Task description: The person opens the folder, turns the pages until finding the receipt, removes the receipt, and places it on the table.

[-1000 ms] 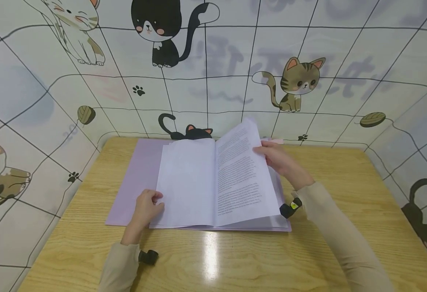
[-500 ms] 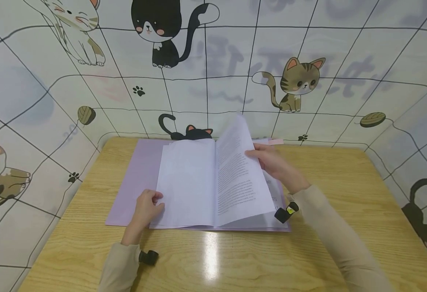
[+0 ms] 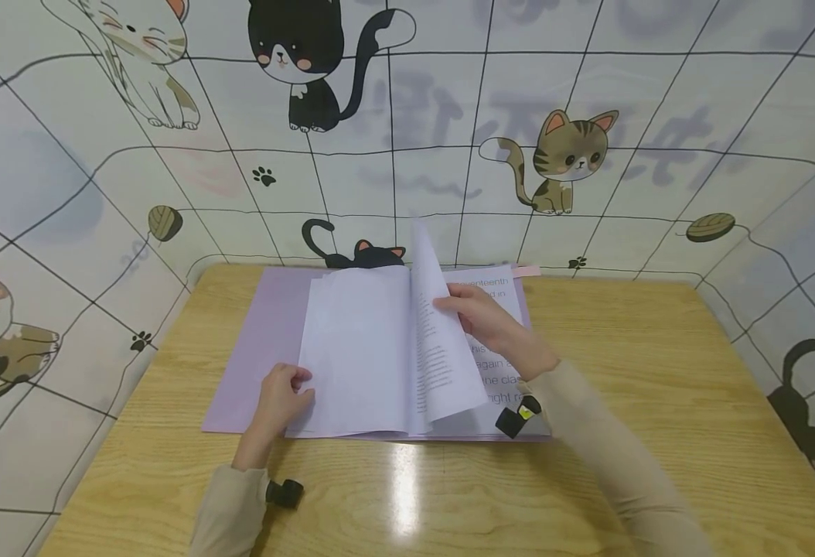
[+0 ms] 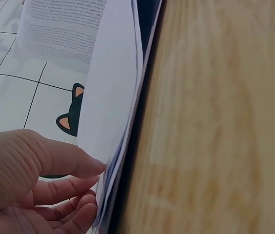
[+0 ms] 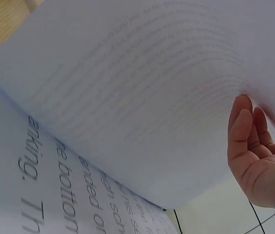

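Note:
A document in a lilac cover (image 3: 243, 379) lies spread on the wooden table. Its left-hand page (image 3: 355, 348) looks blank. My left hand (image 3: 278, 398) holds the outer edge of the left pages near the lower corner; in the left wrist view the thumb (image 4: 76, 158) meets that edge, with the other fingers curled beside it. My right hand (image 3: 491, 321) pinches the outer edge of a lifted printed page (image 3: 442, 363), which stands curved near the spine. In the right wrist view, fingers (image 5: 242, 129) lie against this page's back. A large-print page (image 3: 480, 278) shows beneath.
A pink tab (image 3: 527, 271) sticks out at the document's top right. The wooden table (image 3: 658, 371) meets a backdrop (image 3: 435, 178) with cat drawings behind and at both sides. Black wrist cameras (image 3: 284, 493) hang at both sleeves.
My right hand has carried the lifted page leftward towards the spine, so it stands steeper. More of the large-print page beneath has come into sight. The left hand has stayed in place.

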`<action>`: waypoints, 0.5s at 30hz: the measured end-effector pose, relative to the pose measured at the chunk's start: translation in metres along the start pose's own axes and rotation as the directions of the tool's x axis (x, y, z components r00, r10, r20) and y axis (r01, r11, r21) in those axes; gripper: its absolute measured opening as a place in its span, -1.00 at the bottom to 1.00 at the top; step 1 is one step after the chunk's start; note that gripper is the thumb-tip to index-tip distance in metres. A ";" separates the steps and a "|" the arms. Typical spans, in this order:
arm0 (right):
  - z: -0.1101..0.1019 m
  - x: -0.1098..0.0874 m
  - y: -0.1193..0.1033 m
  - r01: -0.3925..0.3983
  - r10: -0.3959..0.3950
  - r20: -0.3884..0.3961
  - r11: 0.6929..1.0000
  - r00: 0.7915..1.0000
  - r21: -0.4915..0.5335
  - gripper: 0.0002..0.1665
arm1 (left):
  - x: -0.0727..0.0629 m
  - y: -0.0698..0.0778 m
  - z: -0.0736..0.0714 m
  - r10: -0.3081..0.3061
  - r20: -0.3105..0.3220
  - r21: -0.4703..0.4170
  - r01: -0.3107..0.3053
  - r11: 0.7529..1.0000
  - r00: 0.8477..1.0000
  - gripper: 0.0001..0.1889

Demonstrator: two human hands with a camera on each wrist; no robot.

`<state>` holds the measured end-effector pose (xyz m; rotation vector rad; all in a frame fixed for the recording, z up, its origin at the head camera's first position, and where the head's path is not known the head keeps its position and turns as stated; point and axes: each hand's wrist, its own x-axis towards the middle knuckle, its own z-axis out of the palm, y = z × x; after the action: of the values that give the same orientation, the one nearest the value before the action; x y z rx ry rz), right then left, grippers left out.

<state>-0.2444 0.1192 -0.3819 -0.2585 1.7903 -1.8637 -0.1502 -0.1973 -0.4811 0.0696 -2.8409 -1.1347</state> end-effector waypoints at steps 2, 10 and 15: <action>0.005 0.002 0.001 0.003 -0.003 0.002 1.000 1.000 0.010 -0.46 | 0.000 0.000 0.000 -0.002 0.004 -0.001 0.002 1.000 1.000 -0.81; 0.024 0.010 0.005 0.029 -0.029 -0.019 1.000 0.999 -0.002 -0.50 | 0.000 -0.001 0.001 0.007 0.000 0.014 -0.007 1.000 1.000 -0.81; 0.035 0.016 0.008 0.029 -0.030 -0.017 0.999 0.999 -0.019 -0.53 | -0.003 0.003 -0.001 0.023 0.003 0.026 -0.023 0.999 1.000 -0.78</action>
<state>-0.2385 0.0811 -0.3896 -0.2776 1.8261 -1.8757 -0.1473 -0.1952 -0.4784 0.0372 -2.8518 -1.0945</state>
